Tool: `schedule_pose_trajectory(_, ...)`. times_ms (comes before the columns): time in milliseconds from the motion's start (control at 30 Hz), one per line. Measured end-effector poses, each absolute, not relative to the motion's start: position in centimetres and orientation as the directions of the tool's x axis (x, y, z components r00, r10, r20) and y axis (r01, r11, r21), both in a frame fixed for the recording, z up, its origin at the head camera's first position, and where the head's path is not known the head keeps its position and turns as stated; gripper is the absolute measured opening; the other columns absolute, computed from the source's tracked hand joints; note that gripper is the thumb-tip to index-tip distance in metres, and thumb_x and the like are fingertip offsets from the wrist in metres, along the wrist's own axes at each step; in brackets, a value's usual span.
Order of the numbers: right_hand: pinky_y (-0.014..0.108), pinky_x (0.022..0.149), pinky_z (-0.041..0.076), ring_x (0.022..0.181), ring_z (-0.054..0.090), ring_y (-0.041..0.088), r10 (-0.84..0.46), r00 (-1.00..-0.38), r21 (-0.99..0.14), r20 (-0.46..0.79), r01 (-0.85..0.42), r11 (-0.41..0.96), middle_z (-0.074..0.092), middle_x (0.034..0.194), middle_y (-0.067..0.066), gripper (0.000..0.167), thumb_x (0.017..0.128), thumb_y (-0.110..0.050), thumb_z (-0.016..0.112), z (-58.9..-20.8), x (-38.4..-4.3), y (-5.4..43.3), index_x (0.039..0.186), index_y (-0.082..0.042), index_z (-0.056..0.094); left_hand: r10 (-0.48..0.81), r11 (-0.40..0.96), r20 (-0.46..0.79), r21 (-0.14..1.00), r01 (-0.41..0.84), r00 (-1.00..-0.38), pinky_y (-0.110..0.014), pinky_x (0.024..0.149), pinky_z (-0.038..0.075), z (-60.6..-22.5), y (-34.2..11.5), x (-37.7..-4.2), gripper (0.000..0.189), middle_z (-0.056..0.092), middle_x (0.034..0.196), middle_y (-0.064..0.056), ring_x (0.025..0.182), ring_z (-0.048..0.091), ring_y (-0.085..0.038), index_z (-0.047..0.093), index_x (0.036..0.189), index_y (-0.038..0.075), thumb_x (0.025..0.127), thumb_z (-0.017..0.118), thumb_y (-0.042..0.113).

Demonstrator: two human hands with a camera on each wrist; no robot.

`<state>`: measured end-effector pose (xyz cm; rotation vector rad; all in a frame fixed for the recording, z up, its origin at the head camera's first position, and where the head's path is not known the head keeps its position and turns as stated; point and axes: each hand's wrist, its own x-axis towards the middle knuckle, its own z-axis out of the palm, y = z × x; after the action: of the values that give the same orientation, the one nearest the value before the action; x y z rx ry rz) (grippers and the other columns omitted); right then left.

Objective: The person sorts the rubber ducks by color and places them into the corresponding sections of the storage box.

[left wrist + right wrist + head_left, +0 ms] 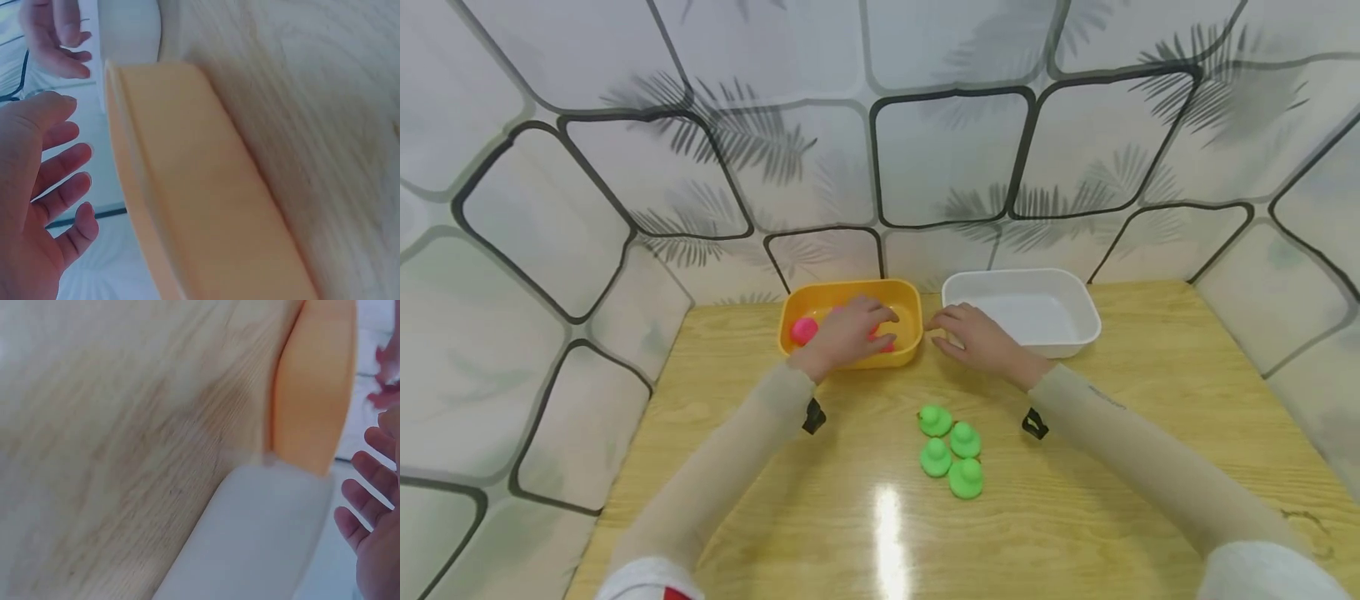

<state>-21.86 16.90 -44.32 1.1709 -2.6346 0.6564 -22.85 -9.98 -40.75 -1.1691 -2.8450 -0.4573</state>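
My left hand hovers over the orange bin, its fingers loosely bent with nothing between them in the left wrist view. Pink toys lie inside that bin, partly hidden beneath the hand. Over the left side of the white bin is my right hand, fingers relaxed and holding nothing. Its fingertips reach toward the gap between the two bins. Nearer to me on the table, several green rubber ducks sit in a close group between the forearms.
The wooden table carries both bins side by side near its back edge. Behind and at the sides rises a patterned fabric wall with leaf prints. Each wrist has a black strap piece.
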Motion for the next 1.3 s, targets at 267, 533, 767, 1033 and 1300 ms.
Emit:
schedule_pose_trajectory(267,0.049,0.095,0.052,0.106,0.063,0.03,-0.689,-0.647,-0.371,0.329,-0.759,0.535,0.069,0.114,0.011,0.022,0.099,-0.013,0.07,-43.8,-18.7,17.6,0.119,-0.002,0.072,0.713,0.644,0.114,0.285,0.71,-0.692,-0.041,0.104,0.05,-41.3,-8.4,-22.8,0.035,0.068,0.127,-0.01,0.117,0.059,-0.03,0.07,0.129,0.005,0.102,0.069,0.028)
schedule_pose_trajectory(533,0.046,0.097,0.051,0.109,0.062,0.028,-0.687,-0.666,-0.411,0.29,-0.735,0.54,0.068,0.117,0.008,0.023,0.1,-0.013,0.068,-44.3,-16.9,18.5,0.121,-0.003,0.071,0.715,0.642,0.113,0.287,0.711,-0.69,-0.039,0.104,0.051,-41.7,-7.2,-22.8,0.033,0.067,0.127,-0.01,0.118,0.059,-0.029,0.07,0.129,0.007,0.103,0.067,0.027)
schedule_pose_trajectory(767,0.045,0.099,0.052,0.113,0.062,0.024,-0.675,-0.688,-0.453,0.266,-0.707,0.543,0.067,0.12,0.005,0.024,0.102,-0.015,0.067,-45.0,-15.3,19.6,0.123,-0.005,0.071,0.698,0.652,0.11,0.312,0.691,-0.708,-0.039,0.105,0.051,-42.0,-6.4,-23.0,0.034,0.066,0.129,-0.01,0.12,0.057,-0.028,0.069,0.131,0.006,0.103,0.067,0.027)
schedule_pose_trajectory(1033,0.044,0.095,0.055,0.11,0.065,0.023,-0.697,-0.643,-0.426,0.317,-0.753,0.501,0.068,0.117,0.005,0.022,0.097,-0.01,0.072,-46.6,-13.8,20.5,0.119,-0.005,0.072,0.692,0.657,0.127,0.297,0.693,-0.71,-0.039,0.107,0.049,-42.7,-5.5,-23.4,0.038,0.067,0.128,-0.01,0.119,0.059,-0.029,0.068,0.133,0.006,0.104,0.066,0.032)
schedule_pose_trajectory(1300,0.045,0.1,0.053,0.117,0.062,0.024,-0.737,-0.613,-0.43,0.285,-0.769,0.473,0.067,0.124,0.005,0.028,0.096,-0.007,0.071,-47.0,-12.7,21.5,0.124,-0.008,0.069,0.664,0.678,0.168,0.274,0.682,-0.728,-0.038,0.109,0.046,-42.9,-4.1,-24.6,0.041,0.066,0.132,-0.009,0.122,0.056,-0.028,0.067,0.134,0.007,0.104,0.066,0.035)
